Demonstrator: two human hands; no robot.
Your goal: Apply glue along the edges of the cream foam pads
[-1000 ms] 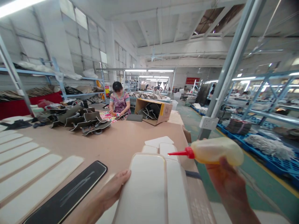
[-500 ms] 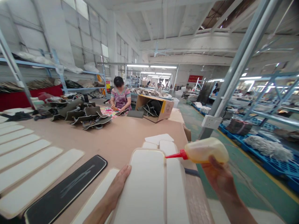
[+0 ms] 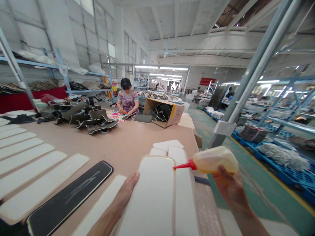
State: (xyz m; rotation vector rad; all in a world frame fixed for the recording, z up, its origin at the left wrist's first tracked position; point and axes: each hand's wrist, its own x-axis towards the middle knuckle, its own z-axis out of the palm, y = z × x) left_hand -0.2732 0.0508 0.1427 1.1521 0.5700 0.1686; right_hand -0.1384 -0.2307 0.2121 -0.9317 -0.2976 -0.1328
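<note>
My left hand (image 3: pixel 124 193) grips the left edge of a long white foam panel (image 3: pixel 152 196), thumb on top, lifting its near end off the brown table (image 3: pixel 128 141). A yellowish squeeze bottle with a red nozzle (image 3: pixel 211 161) is clasped in my right hand (image 3: pixel 230 190), lying sideways, its tip pointing left at the panel's right edge. A second white panel (image 3: pixel 185 193) lies beside the first, with more small white pieces (image 3: pixel 167 145) beyond.
A black panel (image 3: pixel 69 196) and several white strips (image 3: pixel 31 164) lie at left. Dark cut pieces (image 3: pixel 91 119) are piled farther back. A seated person (image 3: pixel 127 102) works near an open cardboard box (image 3: pixel 163 113). A slanted metal post (image 3: pixel 248 75) and blue pallets (image 3: pixel 278 157) stand right.
The bottle has come lower and leftward, its nozzle now close to the white panel's edge. My left hand keeps its grip on the panel.
</note>
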